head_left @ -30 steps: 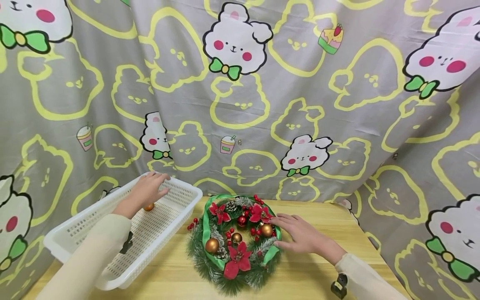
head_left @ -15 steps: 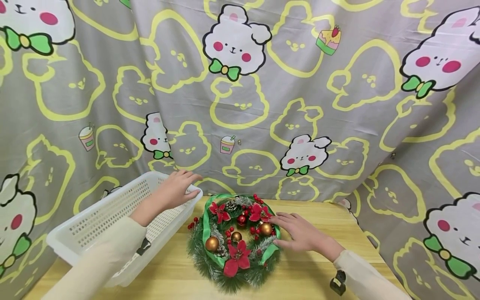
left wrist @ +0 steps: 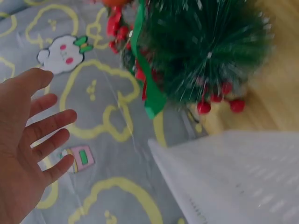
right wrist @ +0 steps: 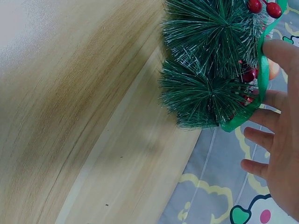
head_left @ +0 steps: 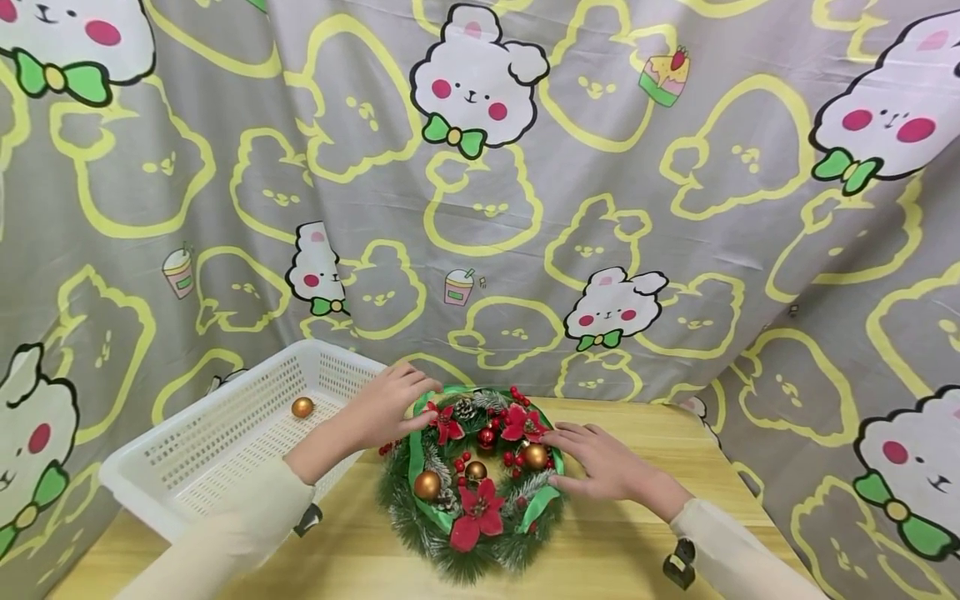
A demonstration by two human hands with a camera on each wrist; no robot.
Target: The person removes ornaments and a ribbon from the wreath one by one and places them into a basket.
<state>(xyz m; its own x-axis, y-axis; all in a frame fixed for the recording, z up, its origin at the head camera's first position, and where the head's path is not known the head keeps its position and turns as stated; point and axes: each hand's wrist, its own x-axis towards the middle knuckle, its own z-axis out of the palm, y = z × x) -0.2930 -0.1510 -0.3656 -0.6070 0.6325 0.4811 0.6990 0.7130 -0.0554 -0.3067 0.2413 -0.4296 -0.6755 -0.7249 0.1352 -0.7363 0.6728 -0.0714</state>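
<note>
Then the wreath (head_left: 472,475) lay flat on the wooden bench (head_left: 645,542), a green ring of pine needles dressed with red poinsettias, red berries, gold baubles, pine cones and a green ribbon (head_left: 415,450). The left hand (head_left: 390,404) reached across from the 9 o'clock side, its fingers straight and spread, the fingertips resting at the wreath's 11 o'clock edge and gripping nothing; the left wrist view showed the same loose, spread fingers. The right hand (head_left: 600,462) lay at the wreath's 3 o'clock side, fingers stretched out and relaxed, touching the ribbon and needles just beside a gold bauble (head_left: 536,456); it clasped nothing either. A white perforated basket (head_left: 225,442) stood at 9 o'clock from the wreath, just beside it, with one loose gold ball (head_left: 302,407) on its floor near the far end. A grey curtain (head_left: 480,208) printed with white bears and yellow outlines hung behind the bench at 12 o'clock.
</note>
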